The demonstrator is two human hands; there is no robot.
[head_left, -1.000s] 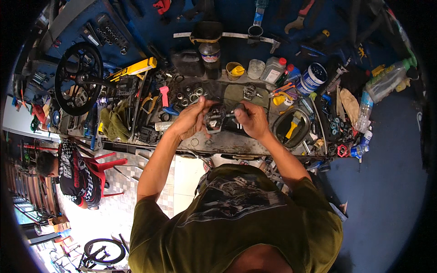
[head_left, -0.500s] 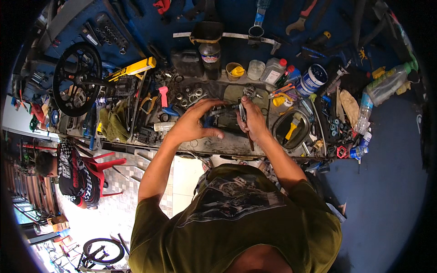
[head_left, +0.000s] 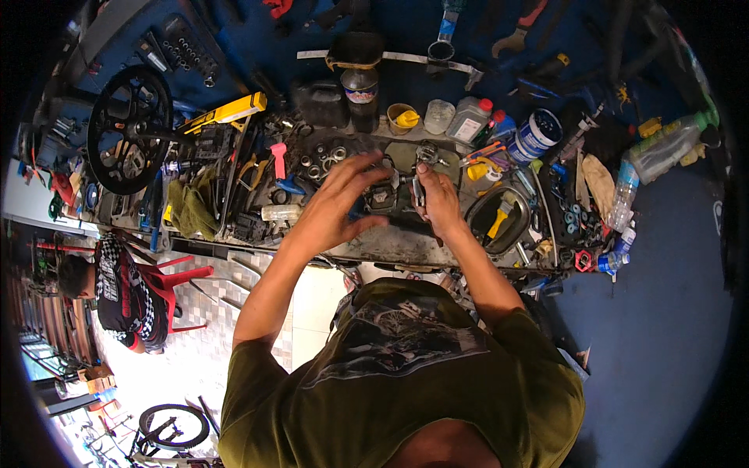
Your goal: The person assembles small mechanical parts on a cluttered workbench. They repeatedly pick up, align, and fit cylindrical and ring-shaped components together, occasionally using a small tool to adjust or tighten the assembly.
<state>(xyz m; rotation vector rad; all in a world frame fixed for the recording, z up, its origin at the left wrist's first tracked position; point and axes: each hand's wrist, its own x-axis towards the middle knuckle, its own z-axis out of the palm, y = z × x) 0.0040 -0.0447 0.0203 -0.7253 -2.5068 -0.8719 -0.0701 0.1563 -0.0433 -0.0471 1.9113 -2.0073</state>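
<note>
My left hand [head_left: 337, 204] hovers over the bench, its fingers spread and the thumb well apart from them. A dark metal part [head_left: 381, 196] is beside its fingertips, over a worn dark mat; I see no grip on it. My right hand [head_left: 438, 204] is closed round a slim metal hand tool [head_left: 419, 190], silver at the visible end; the palm hides much of it, so its exact kind is unclear. Just beyond the right hand lies a small silver metal fitting [head_left: 427, 153] on a greenish-grey pad [head_left: 449, 162].
Right of my hands sits an oval black tray [head_left: 521, 234] with a yellow brush [head_left: 500, 220]. Several metal rings [head_left: 337, 154] lie left, near a pink-handled tool [head_left: 278, 158]. Bottles and a white-blue tub [head_left: 537, 134] line the back. A person [head_left: 129, 288] sits at far left.
My left hand has opened wider and drawn slightly back from the dark part, which now shows more plainly. The hand tool has tilted in my right hand, its lower end less visible.
</note>
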